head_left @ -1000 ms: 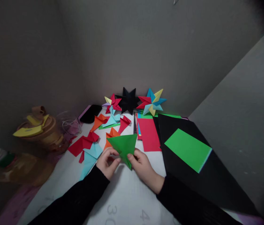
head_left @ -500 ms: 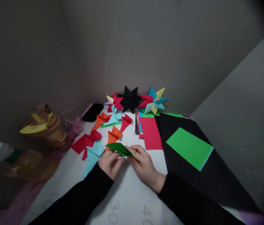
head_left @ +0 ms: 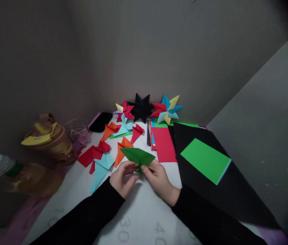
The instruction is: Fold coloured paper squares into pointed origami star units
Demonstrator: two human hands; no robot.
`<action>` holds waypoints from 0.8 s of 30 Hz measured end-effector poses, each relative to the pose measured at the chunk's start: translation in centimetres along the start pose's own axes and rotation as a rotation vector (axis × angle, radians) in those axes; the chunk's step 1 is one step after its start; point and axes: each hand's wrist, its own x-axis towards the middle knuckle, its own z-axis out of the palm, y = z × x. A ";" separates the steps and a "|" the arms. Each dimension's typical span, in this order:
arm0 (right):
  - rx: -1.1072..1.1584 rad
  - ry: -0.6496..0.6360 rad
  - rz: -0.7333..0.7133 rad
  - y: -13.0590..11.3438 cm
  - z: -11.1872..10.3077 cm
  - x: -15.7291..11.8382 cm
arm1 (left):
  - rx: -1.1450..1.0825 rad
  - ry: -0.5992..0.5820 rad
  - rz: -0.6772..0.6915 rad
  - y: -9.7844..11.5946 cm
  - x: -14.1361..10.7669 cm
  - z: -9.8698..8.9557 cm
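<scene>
A green folded paper (head_left: 138, 156) is held up over the white table covering, its wide pointed top spread to both sides and a narrow fold below. My right hand (head_left: 160, 180) pinches it from the right, thumb in front on the central fold. The curled fingers of my left hand (head_left: 123, 178) touch its lower left side; their tips are partly hidden, and the left thumb stands off the paper. Just beyond lies an orange folded piece (head_left: 123, 146). To the left are a light blue folded piece (head_left: 103, 166) and a red folded piece (head_left: 92, 153).
Against the wall stand a black paper star (head_left: 142, 107) and a multicoloured star (head_left: 168, 109). Red sheets (head_left: 163, 144) lie right of centre. A green sheet stack (head_left: 206, 160) rests on black card (head_left: 236, 200). At left are a jar (head_left: 31, 177) and a clay pot (head_left: 54, 143).
The green paper has turned and opened out, showing its broad face and central fold instead of a slanted edge. My right thumb has shifted onto the fold; both hands stay near the same place.
</scene>
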 end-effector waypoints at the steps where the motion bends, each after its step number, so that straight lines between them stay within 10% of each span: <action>1: 0.021 -0.001 0.022 0.1 0.0 0.0 | -0.087 0.017 -0.011 -0.2 -0.1 0.2; 9: 0.372 -0.153 0.392 1.3 0.3 -0.6 | 0.185 0.190 0.113 0.2 0.9 -0.9; 24: 0.648 -0.087 0.459 2.2 0.7 -0.5 | 0.205 0.116 0.088 0.5 0.6 -0.4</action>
